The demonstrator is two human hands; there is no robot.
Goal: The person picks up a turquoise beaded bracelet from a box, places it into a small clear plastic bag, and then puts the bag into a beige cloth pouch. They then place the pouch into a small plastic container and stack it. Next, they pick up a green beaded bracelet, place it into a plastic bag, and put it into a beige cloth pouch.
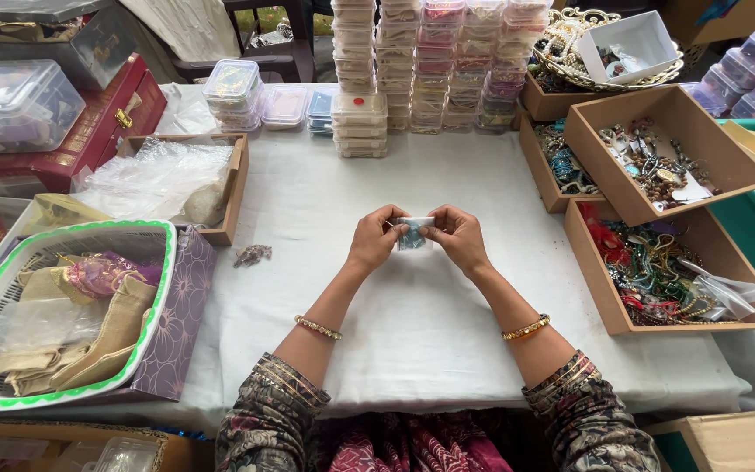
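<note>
Over the middle of the white-covered table (412,332), my left hand (375,238) and my right hand (461,238) pinch the two ends of a small clear plastic pouch (413,232). Something small and blue-green shows inside the pouch. Both hands have their fingers closed on its top edge, held just above the cloth. A gold bangle sits on each wrist. A small dark jewellery piece (252,254) lies loose on the cloth to the left of my left hand.
Brown open boxes of jewellery (657,157) and beads (670,271) stand at the right. Stacks of clear plastic boxes (434,65) line the back. A box of plastic bags (168,179) and a white basket with cloth pouches (63,306) sit at the left.
</note>
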